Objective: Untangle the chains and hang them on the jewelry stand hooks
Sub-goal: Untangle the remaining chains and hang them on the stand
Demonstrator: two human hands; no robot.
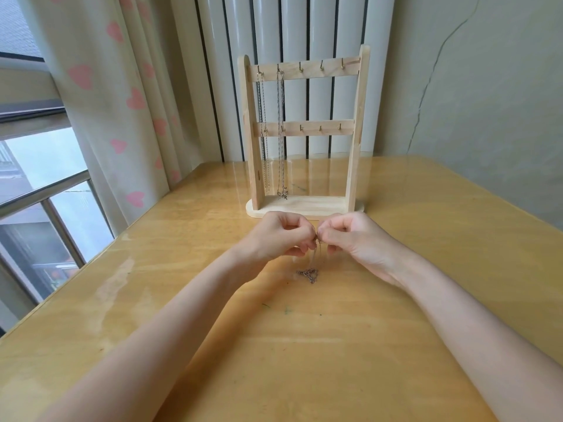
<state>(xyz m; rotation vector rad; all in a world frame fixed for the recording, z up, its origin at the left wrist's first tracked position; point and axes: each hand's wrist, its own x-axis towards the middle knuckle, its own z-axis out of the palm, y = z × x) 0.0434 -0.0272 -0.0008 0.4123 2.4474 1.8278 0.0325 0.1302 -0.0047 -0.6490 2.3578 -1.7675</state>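
A: What fills the view?

B: A glossy wooden table [426,269], set against a curtain with pink hearts [122,95] on the left and white vertical pipes [292,32] behind.

A: And on the table?

B: A pale wooden jewelry stand [355,135] stands upright near the far edge, with two crossbars carrying small hooks. Two chains hang from the top bar's leftmost hooks: a twisted chain [264,123] on the first, and a thinner chain with a bow pendant [279,117] on the second, the bow dangling just above the stand's base.

A: The hands?

B: Both are just in front of the stand's base, close together. The left hand [281,239] has its fingers curled and pinches the top of a third chain [308,274]; the right hand [355,242] pinches it too, fingertips almost meeting the left's.

A: Where is that chain's remainder?

B: It drops from the pinch and lies bunched on the table, below and between the two hands.
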